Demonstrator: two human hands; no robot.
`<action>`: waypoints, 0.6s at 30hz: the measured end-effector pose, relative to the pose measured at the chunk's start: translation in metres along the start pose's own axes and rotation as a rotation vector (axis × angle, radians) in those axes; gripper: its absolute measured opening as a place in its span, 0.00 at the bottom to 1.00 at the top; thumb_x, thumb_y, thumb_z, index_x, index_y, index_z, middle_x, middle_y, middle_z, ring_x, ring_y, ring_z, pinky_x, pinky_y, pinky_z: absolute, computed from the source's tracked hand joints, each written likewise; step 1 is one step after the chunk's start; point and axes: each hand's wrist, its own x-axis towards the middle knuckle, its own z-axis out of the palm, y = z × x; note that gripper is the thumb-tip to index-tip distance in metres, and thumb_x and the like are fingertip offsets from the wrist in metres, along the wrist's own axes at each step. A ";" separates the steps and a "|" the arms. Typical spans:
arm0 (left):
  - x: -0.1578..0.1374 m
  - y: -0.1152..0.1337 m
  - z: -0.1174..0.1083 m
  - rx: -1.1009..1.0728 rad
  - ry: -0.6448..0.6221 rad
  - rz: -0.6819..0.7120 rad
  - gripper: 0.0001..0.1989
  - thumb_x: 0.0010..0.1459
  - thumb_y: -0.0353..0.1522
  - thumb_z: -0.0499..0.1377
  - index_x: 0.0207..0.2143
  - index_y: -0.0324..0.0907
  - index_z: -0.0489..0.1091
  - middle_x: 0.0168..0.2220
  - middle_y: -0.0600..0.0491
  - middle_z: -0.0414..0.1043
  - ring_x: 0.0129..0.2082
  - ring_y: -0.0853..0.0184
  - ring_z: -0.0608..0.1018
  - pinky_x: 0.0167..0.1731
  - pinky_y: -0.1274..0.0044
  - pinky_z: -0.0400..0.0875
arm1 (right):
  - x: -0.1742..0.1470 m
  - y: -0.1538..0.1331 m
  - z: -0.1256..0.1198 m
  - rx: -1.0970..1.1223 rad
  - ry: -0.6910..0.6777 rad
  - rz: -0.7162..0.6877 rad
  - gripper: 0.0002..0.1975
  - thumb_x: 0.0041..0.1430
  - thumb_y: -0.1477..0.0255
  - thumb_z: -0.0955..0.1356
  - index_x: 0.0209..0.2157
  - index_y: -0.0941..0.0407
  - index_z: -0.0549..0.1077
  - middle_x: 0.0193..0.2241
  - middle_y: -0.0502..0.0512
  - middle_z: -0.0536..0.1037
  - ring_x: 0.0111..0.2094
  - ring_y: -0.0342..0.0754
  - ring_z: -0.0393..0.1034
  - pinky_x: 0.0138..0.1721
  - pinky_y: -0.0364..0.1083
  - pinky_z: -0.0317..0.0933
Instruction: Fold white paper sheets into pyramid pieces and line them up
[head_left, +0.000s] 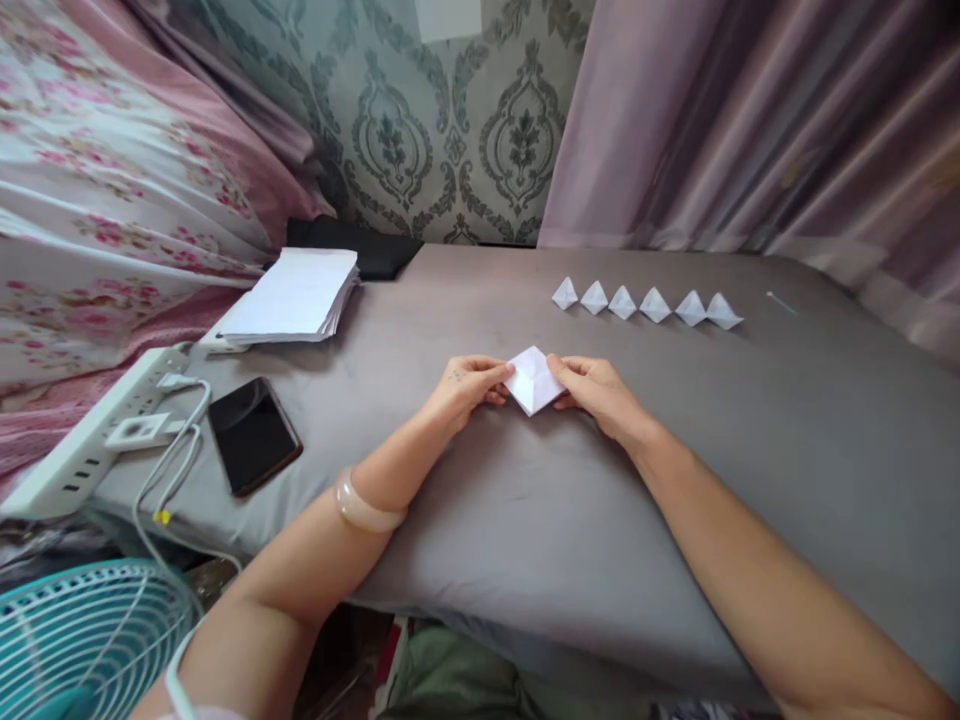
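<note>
A folded white paper (532,383), diamond-shaped with creases meeting near its middle, is held between my two hands just above the grey cloth (480,500). My left hand (474,384) pinches its left corner, thumb on top and fingers curled beneath. On the opposite corner my right hand (592,390) has the same kind of grip, its thumb pressing the upper right edge. Farther back to the right stands a row of several small folded paper pieces (655,305), pointed at the top. The underside of the held paper is hidden.
At the left lie a stack of white paper (292,295), a black phone (255,435) and a white power strip (97,430) with plugged-in cables. A black folder-like item (367,250) is behind the stack. A teal fan (90,640) stands at the lower left.
</note>
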 end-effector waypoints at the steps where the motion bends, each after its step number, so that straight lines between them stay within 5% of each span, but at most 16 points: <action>1: 0.002 -0.002 -0.001 0.030 0.015 -0.001 0.06 0.52 0.29 0.64 0.30 0.33 0.75 0.21 0.53 0.70 0.19 0.76 0.70 0.22 0.83 0.68 | 0.000 0.000 -0.001 -0.059 0.010 0.004 0.12 0.54 0.63 0.70 0.32 0.59 0.78 0.27 0.55 0.78 0.24 0.42 0.69 0.25 0.41 0.63; 6: 0.007 -0.008 -0.004 0.380 0.076 0.105 0.08 0.53 0.32 0.62 0.34 0.36 0.74 0.22 0.53 0.71 0.19 0.74 0.70 0.21 0.81 0.64 | 0.002 0.002 -0.001 -0.501 0.121 -0.083 0.11 0.56 0.67 0.67 0.34 0.58 0.79 0.25 0.55 0.78 0.26 0.45 0.70 0.28 0.43 0.63; 11: 0.005 -0.003 -0.001 0.821 0.148 0.290 0.08 0.53 0.34 0.61 0.32 0.38 0.75 0.27 0.50 0.74 0.28 0.69 0.73 0.31 0.78 0.66 | 0.005 0.007 0.004 -0.855 0.218 -0.225 0.11 0.58 0.67 0.65 0.34 0.55 0.79 0.34 0.57 0.80 0.37 0.50 0.73 0.40 0.47 0.62; 18: 0.009 -0.004 -0.010 0.737 0.022 0.239 0.10 0.56 0.31 0.55 0.33 0.38 0.76 0.25 0.51 0.73 0.24 0.70 0.71 0.26 0.79 0.64 | 0.009 0.017 0.002 -0.990 0.227 -0.309 0.10 0.59 0.67 0.65 0.35 0.56 0.78 0.33 0.58 0.77 0.34 0.49 0.71 0.38 0.47 0.61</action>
